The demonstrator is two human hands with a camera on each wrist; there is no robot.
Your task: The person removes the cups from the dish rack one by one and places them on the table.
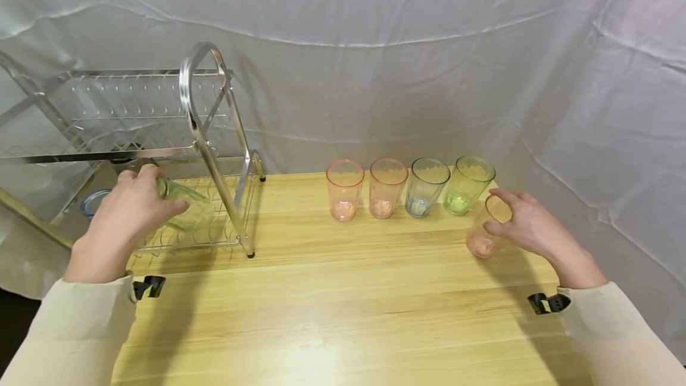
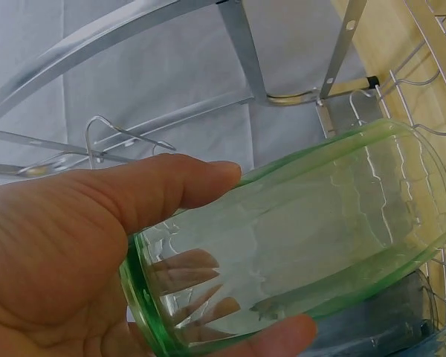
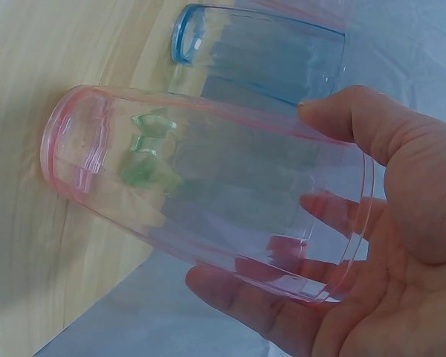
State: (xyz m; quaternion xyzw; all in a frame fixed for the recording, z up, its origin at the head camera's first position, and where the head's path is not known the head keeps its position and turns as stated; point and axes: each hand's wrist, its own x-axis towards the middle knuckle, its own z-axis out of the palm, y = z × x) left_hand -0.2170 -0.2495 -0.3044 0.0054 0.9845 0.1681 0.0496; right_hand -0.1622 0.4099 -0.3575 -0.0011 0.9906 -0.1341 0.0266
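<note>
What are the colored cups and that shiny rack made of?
The green cup in the left hand and the pink cup in the right hand are see-through and tinted, with faceted sides: glass or clear plastic, hard to tell which. The rack looks like polished metal: bright, mirror-like bars and thin wires. The table looks like light varnished wood, with visible grain.

Light wooden table (image 1: 343, 314), wire dish rack (image 1: 214, 153) at left, four tinted glasses (image 1: 407, 186) (one row) at back
</note>
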